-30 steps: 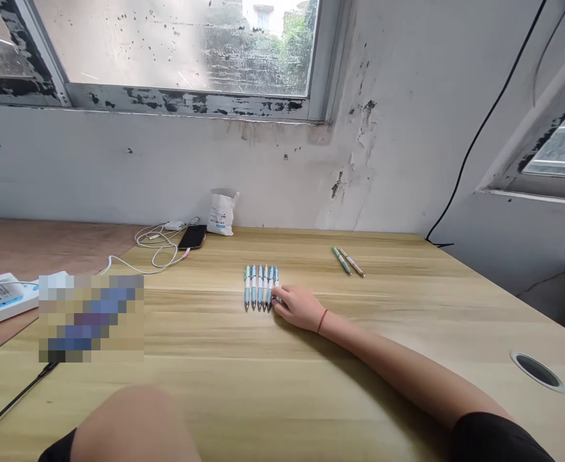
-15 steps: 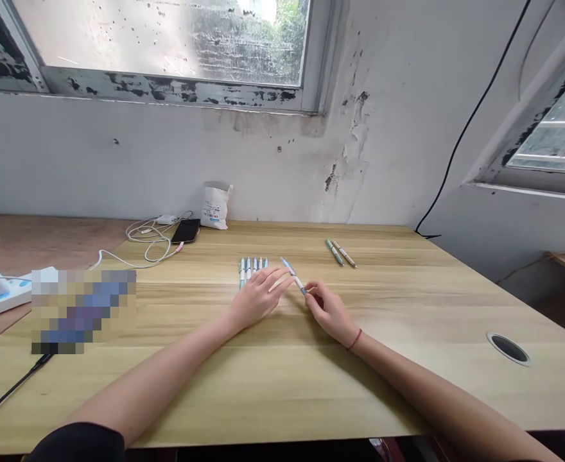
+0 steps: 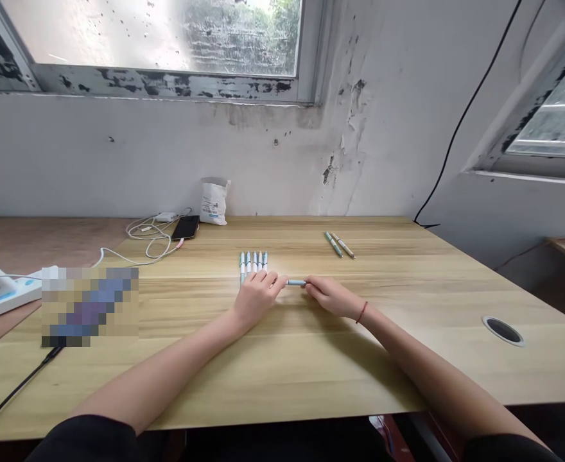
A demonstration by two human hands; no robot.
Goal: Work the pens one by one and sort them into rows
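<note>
A light blue and white pen (image 3: 295,282) lies level between my two hands. My left hand (image 3: 258,296) has its fingers closed on the pen's left end and covers that part. At the other end, the fingertips of my right hand (image 3: 329,295) pinch the pen. Just beyond my left hand, several pens (image 3: 254,262) lie side by side in a row, their lower ends hidden by my fingers. Farther back to the right, a green pen (image 3: 333,244) and a brownish pen (image 3: 344,246) lie slanted beside each other on the wooden table (image 3: 273,378).
A white packet (image 3: 214,201) stands against the wall, with a dark phone (image 3: 186,227) and white cables (image 3: 151,239) beside it. At the left are a white power strip (image 3: 20,296) and a blurred-out object (image 3: 92,307). A round grommet (image 3: 503,331) is at the right.
The held pen has turned from slanted to level. My left hand's fingers have closed on its left end, and my right hand has moved slightly up. The view has shifted a little.
</note>
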